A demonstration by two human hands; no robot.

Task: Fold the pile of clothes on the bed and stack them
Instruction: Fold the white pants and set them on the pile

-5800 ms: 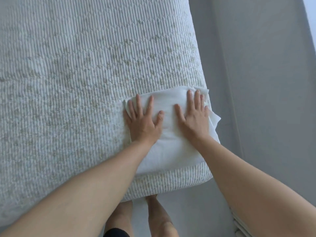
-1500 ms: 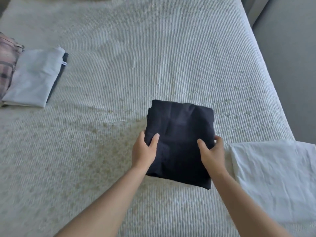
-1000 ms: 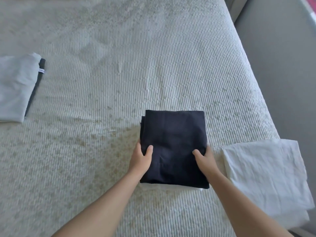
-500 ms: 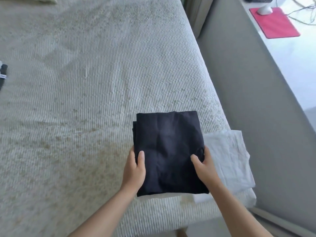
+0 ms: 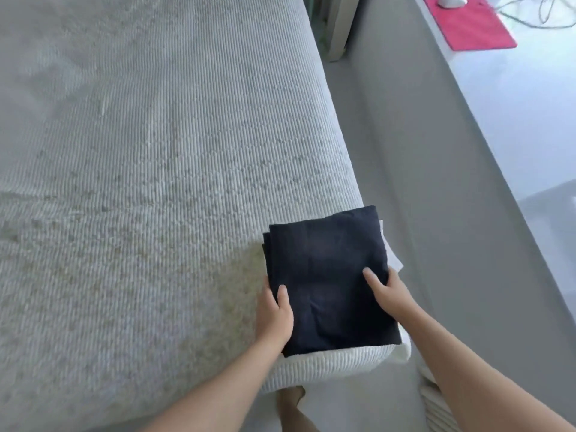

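Note:
A folded dark navy garment (image 5: 327, 269) lies over a folded white garment (image 5: 393, 260) at the bed's near right corner; only a thin white strip shows past its right edge. My left hand (image 5: 276, 313) grips the navy garment's left edge, thumb on top, fingers underneath. My right hand (image 5: 385, 289) grips its right edge the same way. I cannot tell whether the navy garment rests fully on the white one or is held just above it.
The bed (image 5: 156, 198) has a ribbed cream cover and spreads left and back. Grey floor (image 5: 436, 182) runs along its right side. A red mat (image 5: 467, 23) lies on a white surface at the top right. My feet (image 5: 293, 406) show below the bed's corner.
Both hands carried the navy garment rightward until it covered the white folded garment at the bed's corner. The view swung right, so the other folded clothes at the left left the frame.

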